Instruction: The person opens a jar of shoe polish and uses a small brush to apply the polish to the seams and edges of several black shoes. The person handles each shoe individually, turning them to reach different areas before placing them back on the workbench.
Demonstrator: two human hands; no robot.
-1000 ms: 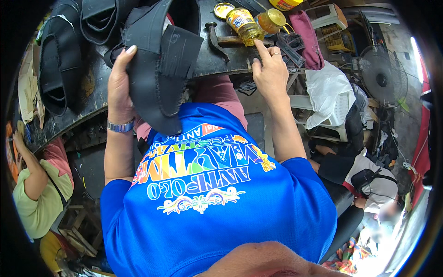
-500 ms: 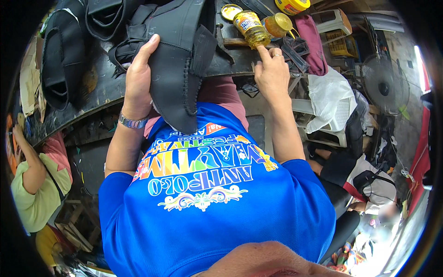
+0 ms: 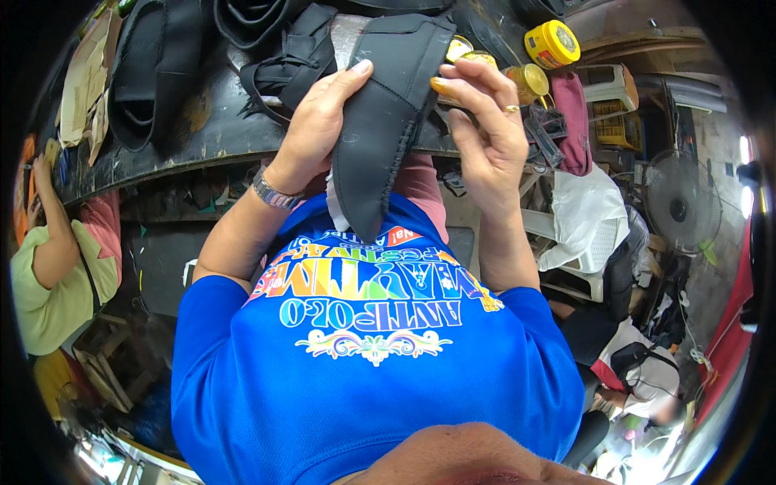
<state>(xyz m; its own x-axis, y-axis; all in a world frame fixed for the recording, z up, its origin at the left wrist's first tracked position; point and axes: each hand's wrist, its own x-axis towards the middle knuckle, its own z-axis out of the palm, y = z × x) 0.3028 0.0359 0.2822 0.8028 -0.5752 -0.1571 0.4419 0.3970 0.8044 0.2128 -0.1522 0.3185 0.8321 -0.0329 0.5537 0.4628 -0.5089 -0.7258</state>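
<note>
My left hand (image 3: 317, 123) is closed on a black boot upper (image 3: 384, 105), thumb on its outer face. The upper hangs upright over my lap, with a stitched seam and a pale lining edge showing. My right hand (image 3: 491, 141) is at the upper's right edge, fingers apart and slightly curled. Yellow paste coats its index fingertip, which is close to or touching that edge; I cannot tell which. Behind the right hand, a glass jar (image 3: 482, 58) of yellow paste is mostly hidden. Its round lid (image 3: 459, 47) lies beside it.
More black uppers (image 3: 145, 89) lie on the dark worktable (image 3: 206, 149). A yellow tub (image 3: 554, 44) and another yellow-stained container (image 3: 529, 82) stand back right. A maroon cloth (image 3: 572, 121), a white stool (image 3: 578, 218) and a fan (image 3: 679, 194) are to the right. Other people (image 3: 61, 283) sit nearby.
My right hand has left the jar, its index fingertip now yellow, and come back to the upper's edge. The upper, in my left hand, now stands further right in view.
</note>
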